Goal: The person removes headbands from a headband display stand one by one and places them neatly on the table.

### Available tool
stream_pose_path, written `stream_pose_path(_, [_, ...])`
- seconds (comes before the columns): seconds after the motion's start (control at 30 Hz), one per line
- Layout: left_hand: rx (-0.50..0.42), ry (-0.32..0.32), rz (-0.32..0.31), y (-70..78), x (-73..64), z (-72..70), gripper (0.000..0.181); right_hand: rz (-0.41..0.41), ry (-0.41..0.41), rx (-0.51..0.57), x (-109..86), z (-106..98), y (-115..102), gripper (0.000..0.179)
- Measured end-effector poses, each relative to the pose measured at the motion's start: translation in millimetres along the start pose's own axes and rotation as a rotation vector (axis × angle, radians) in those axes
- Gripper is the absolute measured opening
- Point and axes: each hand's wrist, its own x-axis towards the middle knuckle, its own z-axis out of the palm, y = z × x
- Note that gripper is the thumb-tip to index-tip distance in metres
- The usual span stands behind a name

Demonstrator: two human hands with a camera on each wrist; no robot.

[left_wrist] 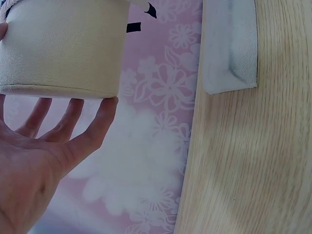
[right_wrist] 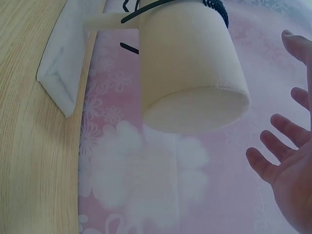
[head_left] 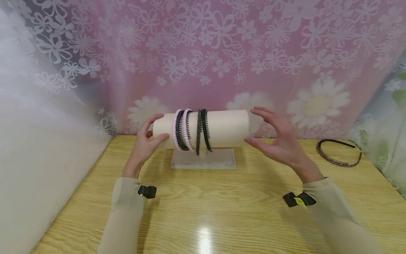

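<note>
A cream padded display roll point(head_left: 226, 127) lies level on a stand with a pale flat base point(head_left: 203, 163). Several toothed headbands circle it: two pink ones, the leftmost pink headband point(head_left: 174, 130) among them, and dark glittery ones such as the black headband point(head_left: 198, 132). My left hand point(head_left: 144, 144) grips the roll's left end, thumb on the front and fingertips at the end rim point(left_wrist: 63, 91). By the right end, my right hand point(head_left: 279, 137) holds nothing. Its fingers are spread, and the right wrist view shows them apart from the roll's end face point(right_wrist: 197, 109).
Another dark toothed headband point(head_left: 333, 161) lies on the wooden table point(head_left: 203, 197) at the far right. A pink floral curtain point(head_left: 203, 70) hangs behind the stand, and pale cloth point(head_left: 41, 141) borders the table's left side.
</note>
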Motion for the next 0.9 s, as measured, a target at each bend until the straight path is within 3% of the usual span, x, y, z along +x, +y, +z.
stream_pose_path(0.37, [0.007,-0.005,0.000,-2.4,-0.6,-0.3,0.062,-0.120,0.001,0.031,12.7,13.7,-8.1,0.078])
stream_pose_path(0.9, [0.009,0.008,0.017,-0.9,0.0,-1.8,0.062,-0.160,-0.055,-0.003,33.6,26.2,-18.4,0.076])
